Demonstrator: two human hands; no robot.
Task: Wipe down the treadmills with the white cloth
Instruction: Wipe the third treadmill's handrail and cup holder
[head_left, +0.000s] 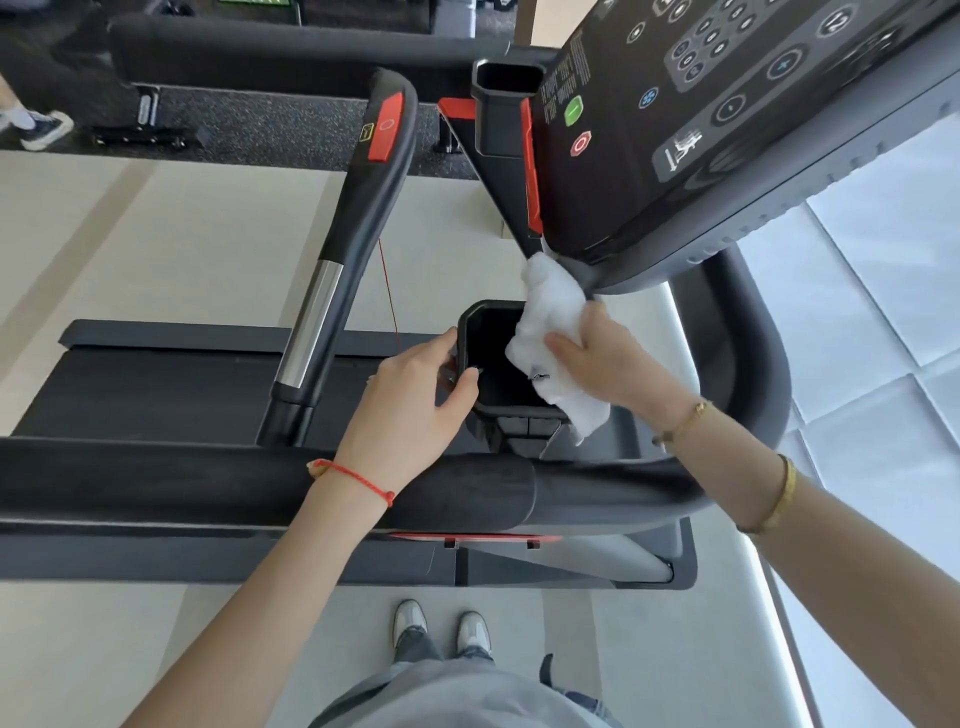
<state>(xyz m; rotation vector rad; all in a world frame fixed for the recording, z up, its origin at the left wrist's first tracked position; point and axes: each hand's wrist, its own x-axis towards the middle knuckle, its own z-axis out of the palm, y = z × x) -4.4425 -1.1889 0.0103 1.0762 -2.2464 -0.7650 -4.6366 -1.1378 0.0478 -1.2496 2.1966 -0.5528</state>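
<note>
The left hand grips the near-left rim of the black cup holder on the treadmill, fingers curled round its edge. The right hand grasps the white cloth, bunched against the holder's right rim, just below the control panel.

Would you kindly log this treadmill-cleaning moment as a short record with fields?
setting: gym floor, person standing beside a treadmill
left hand: grips the rim of the near cup holder
right hand: holds the white cloth
cloth position: over the cup holder's right edge, its top touching the lower corner of the console
other cup holder: further along, untouched
bystander: another person's shoe at upper left
</note>
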